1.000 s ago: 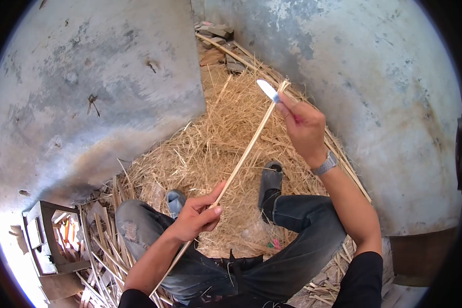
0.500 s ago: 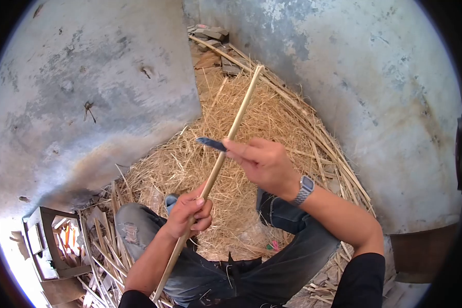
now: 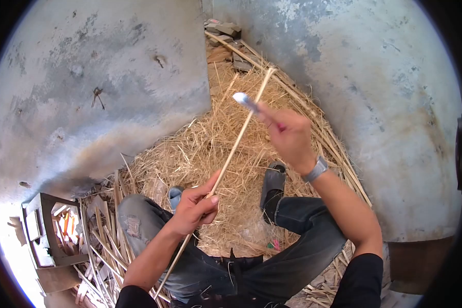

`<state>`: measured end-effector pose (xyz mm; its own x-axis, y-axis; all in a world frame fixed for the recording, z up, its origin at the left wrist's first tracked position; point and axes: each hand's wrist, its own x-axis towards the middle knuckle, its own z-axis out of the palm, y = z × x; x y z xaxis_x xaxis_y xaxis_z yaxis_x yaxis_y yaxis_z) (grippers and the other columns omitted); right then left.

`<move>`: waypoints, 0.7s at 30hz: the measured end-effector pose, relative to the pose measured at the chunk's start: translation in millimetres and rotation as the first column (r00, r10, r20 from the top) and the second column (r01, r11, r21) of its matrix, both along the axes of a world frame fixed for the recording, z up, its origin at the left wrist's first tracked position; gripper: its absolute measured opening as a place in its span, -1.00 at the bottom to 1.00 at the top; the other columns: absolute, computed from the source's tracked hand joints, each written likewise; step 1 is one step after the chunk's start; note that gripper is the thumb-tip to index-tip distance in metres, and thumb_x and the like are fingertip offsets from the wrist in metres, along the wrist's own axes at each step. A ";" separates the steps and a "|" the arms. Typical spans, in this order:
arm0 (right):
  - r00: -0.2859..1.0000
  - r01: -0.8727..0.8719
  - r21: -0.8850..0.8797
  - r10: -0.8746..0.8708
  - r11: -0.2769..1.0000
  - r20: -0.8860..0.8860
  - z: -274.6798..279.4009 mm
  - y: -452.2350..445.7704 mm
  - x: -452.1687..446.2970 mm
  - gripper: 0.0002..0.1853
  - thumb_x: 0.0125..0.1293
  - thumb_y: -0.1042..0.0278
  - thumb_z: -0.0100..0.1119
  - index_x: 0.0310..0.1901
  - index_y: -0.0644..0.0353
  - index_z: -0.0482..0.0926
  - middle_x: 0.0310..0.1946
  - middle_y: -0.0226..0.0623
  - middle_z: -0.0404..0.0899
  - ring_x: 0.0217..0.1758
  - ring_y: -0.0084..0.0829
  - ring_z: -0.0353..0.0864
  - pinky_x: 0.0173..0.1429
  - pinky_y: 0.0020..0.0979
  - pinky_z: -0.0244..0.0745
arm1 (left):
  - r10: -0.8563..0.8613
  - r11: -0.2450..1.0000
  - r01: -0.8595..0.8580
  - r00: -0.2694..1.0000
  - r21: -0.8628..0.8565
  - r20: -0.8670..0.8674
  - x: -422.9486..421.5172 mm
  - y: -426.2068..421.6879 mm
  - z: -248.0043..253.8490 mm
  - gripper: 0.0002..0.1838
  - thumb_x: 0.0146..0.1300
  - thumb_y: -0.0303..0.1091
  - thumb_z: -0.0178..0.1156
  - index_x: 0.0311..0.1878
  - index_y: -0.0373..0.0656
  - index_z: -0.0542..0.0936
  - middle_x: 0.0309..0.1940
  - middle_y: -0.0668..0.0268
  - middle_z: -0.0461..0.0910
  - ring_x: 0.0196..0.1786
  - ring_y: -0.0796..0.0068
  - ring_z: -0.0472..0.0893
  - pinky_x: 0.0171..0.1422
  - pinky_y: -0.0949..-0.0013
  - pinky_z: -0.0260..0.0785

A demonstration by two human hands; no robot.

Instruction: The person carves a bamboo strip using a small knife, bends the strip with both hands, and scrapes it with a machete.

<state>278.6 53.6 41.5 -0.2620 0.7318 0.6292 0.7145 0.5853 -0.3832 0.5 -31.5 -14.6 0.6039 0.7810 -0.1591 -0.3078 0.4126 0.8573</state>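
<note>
Holding the pale strip (image 3: 239,135) aslant over the straw (image 3: 190,160), my left hand (image 3: 194,209) keeps a closed grip near mid-length; my right hand (image 3: 291,134) grips a knife (image 3: 247,102) across its upper part.

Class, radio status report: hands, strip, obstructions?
Left hand gripping long pale wooden strip; right hand holding short shiny-tipped blade against it. Nothing visibly blocking.

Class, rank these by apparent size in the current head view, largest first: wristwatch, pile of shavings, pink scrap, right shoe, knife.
1. Pile of shavings
2. Right shoe
3. Wristwatch and knife: too alike to rank
4. Pink scrap
</note>
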 end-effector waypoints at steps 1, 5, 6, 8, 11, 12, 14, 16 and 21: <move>0.996 0.066 -0.016 -0.066 0.998 -0.051 -3.0 3.5 5.0 -0.67 0.30 0.47 0.38 0.09 0.01 0.77 -0.59 -0.28 0.54 -0.60 -0.38 0.48 -0.50 -0.31 0.36 | -0.015 1.000 0.015 1.000 0.016 0.006 2.0 -0.2 1.1 -0.35 0.54 -0.46 0.07 0.64 -0.06 0.17 -0.61 0.50 0.29 -0.66 0.70 0.19 -0.56 0.49 -0.02; 0.990 -0.140 -0.084 0.141 0.987 -0.002 -14.1 -35.3 -24.6 -0.68 0.33 0.52 0.31 0.09 0.03 0.77 -0.63 -0.31 0.53 -0.63 -0.47 0.42 -0.52 -0.37 0.30 | 0.005 1.000 -0.005 0.999 -0.001 -0.047 4.5 6.0 -0.4 -0.33 0.53 -0.47 0.11 0.64 -0.09 0.17 -0.58 0.50 0.35 -0.62 0.71 0.24 -0.54 0.53 0.06; 0.990 -0.142 -0.089 0.142 0.986 -0.001 -12.2 -34.0 -26.4 -0.68 0.33 0.52 0.31 0.09 0.03 0.77 -0.63 -0.31 0.53 -0.63 -0.47 0.42 -0.52 -0.37 0.30 | 0.007 1.000 -0.007 0.999 -0.005 -0.045 4.6 5.5 -1.1 -0.33 0.53 -0.47 0.11 0.64 -0.09 0.17 -0.58 0.50 0.35 -0.62 0.71 0.24 -0.54 0.53 0.06; 0.981 -0.190 -0.098 0.187 0.977 -0.043 -7.7 -25.2 -29.3 -0.66 0.35 0.44 0.30 0.14 -0.05 0.75 -0.63 -0.25 0.48 -0.61 -0.37 0.46 -0.52 -0.28 0.32 | 0.068 0.998 -0.068 0.995 0.006 -0.074 2.0 6.8 -1.2 -0.32 0.50 -0.49 0.15 0.63 -0.10 0.19 -0.53 0.50 0.38 -0.58 0.74 0.28 -0.53 0.55 0.10; 0.983 0.056 -0.048 -0.063 0.997 -0.171 -2.4 12.5 -1.0 -0.62 0.31 0.41 0.34 0.16 -0.07 0.74 -0.59 -0.29 0.50 -0.61 -0.39 0.48 -0.53 -0.29 0.37 | 0.075 0.997 -0.075 0.995 -0.001 -0.068 3.8 4.2 5.5 -0.30 0.48 -0.51 0.18 0.62 -0.11 0.20 -0.50 0.52 0.40 -0.57 0.75 0.30 -0.53 0.56 0.12; 0.984 0.052 -0.047 -0.059 0.998 -0.169 -4.4 10.2 -0.9 -0.62 0.31 0.41 0.34 0.16 -0.07 0.74 -0.59 -0.29 0.50 -0.61 -0.39 0.48 -0.53 -0.29 0.37 | 0.059 0.998 -0.059 0.996 0.011 -0.062 4.7 3.8 2.5 -0.29 0.47 -0.51 0.21 0.62 -0.12 0.21 -0.49 0.52 0.40 -0.58 0.74 0.30 -0.52 0.56 0.13; 0.990 0.079 -0.078 -0.088 0.994 -0.114 -8.4 -3.3 -0.2 -0.55 0.28 0.39 0.37 0.22 -0.16 0.70 -0.57 -0.32 0.50 -0.60 -0.39 0.50 -0.51 -0.28 0.43 | 0.068 0.998 -0.067 0.996 0.010 -0.064 5.8 6.8 3.0 -0.29 0.46 -0.48 0.23 0.62 -0.12 0.22 -0.49 0.52 0.40 -0.58 0.74 0.30 -0.53 0.55 0.13; 0.982 -0.180 -0.081 0.184 0.980 0.036 -15.2 -27.7 -19.5 -0.51 0.27 0.39 0.38 0.24 -0.21 0.68 -0.57 -0.34 0.49 -0.60 -0.39 0.50 -0.51 -0.29 0.42 | 0.078 0.997 -0.078 0.995 -0.002 -0.067 5.3 9.1 -1.0 -0.29 0.45 -0.46 0.25 0.61 -0.12 0.23 -0.49 0.52 0.40 -0.58 0.73 0.30 -0.53 0.55 0.13; 0.961 -0.273 -0.102 0.277 0.957 0.023 -9.0 -21.8 -41.3 -0.50 0.26 0.40 0.37 0.25 -0.22 0.67 -0.57 -0.34 0.49 -0.62 -0.39 0.49 -0.53 -0.30 0.43 | 0.117 0.993 -0.117 0.992 -0.004 0.049 -1.6 13.1 -3.0 -0.19 0.41 -0.32 0.33 0.64 -0.04 0.16 -0.54 0.53 0.33 -0.59 0.72 0.27 -0.53 0.55 0.10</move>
